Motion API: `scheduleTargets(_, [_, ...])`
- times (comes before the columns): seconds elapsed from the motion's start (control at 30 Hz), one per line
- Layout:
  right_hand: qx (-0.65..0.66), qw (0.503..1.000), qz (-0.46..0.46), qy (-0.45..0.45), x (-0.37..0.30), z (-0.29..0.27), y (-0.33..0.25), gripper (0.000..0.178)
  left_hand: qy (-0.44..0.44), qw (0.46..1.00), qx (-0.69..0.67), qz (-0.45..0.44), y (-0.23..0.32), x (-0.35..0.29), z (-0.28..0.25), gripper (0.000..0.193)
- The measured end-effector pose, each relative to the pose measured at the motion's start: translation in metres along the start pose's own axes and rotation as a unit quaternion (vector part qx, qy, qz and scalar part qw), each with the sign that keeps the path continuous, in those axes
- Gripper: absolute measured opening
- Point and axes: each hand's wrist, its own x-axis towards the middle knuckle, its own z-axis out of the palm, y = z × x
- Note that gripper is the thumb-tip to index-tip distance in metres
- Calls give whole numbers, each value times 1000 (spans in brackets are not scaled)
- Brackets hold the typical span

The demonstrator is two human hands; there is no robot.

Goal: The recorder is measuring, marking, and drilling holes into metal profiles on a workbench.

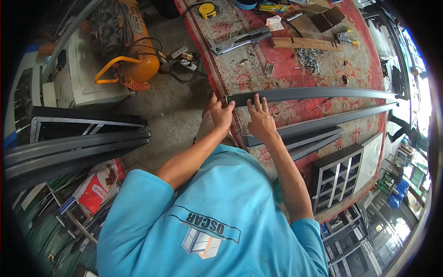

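A long dark grey metal profile (318, 93) lies across the work table, its near end at the table's left edge. My left hand (220, 113) is closed around that end, thumb pressed against its side. A small pale edge shows at the tip between thumb and fingers; what it is, I cannot make out. Just to the right, my right hand (262, 119) rests on the profile with its fingers stretched out and slightly apart. A second long grey profile (323, 117) runs beside the first, closer to my body, with several shorter grey pieces (314, 141) next to it.
On the red patterned table cover (341, 74) lie a hand riveter (240, 40), a wooden strip (307, 44), a pile of rivets (308, 59) and a yellow tape measure (207, 10). An orange compressor (138, 64) stands left. More dark profiles (78, 150) jut in from the left.
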Motion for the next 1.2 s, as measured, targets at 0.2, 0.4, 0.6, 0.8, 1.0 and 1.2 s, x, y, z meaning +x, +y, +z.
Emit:
scheduleTargets(0.2, [-4, 1000, 0, 16, -4, 6, 4, 73, 82, 985, 148, -28, 29, -12, 7, 29])
scheduleTargets(0.4, [-3, 1000, -4, 14, -6, 6, 0, 74, 95, 972, 212, -42, 25, -13, 6, 29])
scheduleTargets(0.6, [8, 1000, -6, 10, -1, 3, 1, 74, 77, 975, 200, -48, 30, -11, 4, 30])
scheduleTargets(0.8, [-80, 994, -36, 73, -5, 15, 26, 67, 43, 982, 186, 1, 23, -8, 20, 30])
scheduleTargets(1.0, [-34, 999, 21, 5, 1, 0, -2, 73, 50, 976, 209, 23, 2, 9, -1, 34])
scheduleTargets(1.2, [-11, 999, 48, 6, -13, 11, 7, 81, 22, 981, 194, 0, -7, 6, 8, 34])
